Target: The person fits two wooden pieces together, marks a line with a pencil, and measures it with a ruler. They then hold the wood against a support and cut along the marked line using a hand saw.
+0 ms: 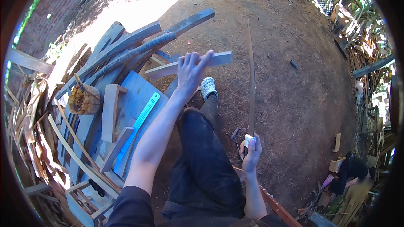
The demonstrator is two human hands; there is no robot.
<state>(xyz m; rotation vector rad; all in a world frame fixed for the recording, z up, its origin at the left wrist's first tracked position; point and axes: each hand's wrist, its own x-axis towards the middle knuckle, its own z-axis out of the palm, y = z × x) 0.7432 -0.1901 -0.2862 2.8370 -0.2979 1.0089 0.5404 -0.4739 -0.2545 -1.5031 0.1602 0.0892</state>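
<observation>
My left hand (191, 69) is closed over a short wooden board (221, 58), which extends past the hand on both sides beyond my knee. My fingers hide the board's middle. In my right hand (251, 153) is the pale handle of a handsaw (251, 80), gripped low beside my right thigh. Its long thin blade points away from me, seen nearly edge-on, and stands apart from the board. Left of my left forearm, a light blue ruler (145, 115) lies on a flat board (134, 88), near a small angled wooden piece (111, 111).
A stained bucket (85, 98) stands on the left among stacked timbers (122, 54). Curved wooden strips (80, 159) lie closer to me. Scrap wood lines both sides. Another person (353, 176) is low at the right, near small wood blocks (335, 164).
</observation>
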